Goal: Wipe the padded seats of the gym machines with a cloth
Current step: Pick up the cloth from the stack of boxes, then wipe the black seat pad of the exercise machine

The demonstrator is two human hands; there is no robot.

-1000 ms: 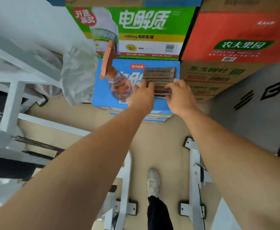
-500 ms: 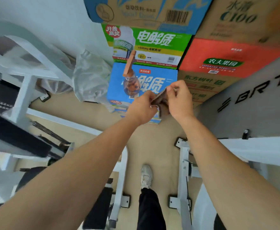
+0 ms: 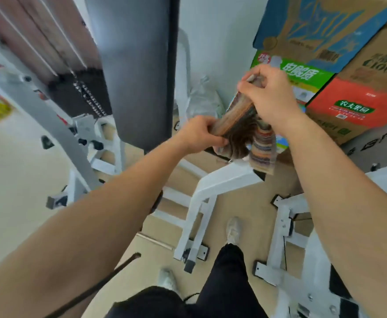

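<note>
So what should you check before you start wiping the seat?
1. Cloth held in the left hand: ok.
2. Right hand gripping it too: ok.
3. Cloth opened flat: not ok, it is bunched up, with one end hanging.
4. Cloth touching a seat: not ok, it is up in the air.
5. Cloth damp or dry: cannot tell.
6. Feet clear of the white frame: ok.

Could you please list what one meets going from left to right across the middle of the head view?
Grey machine arm → dark upright pad → left hand → striped cloth → right hand → red carton.
</note>
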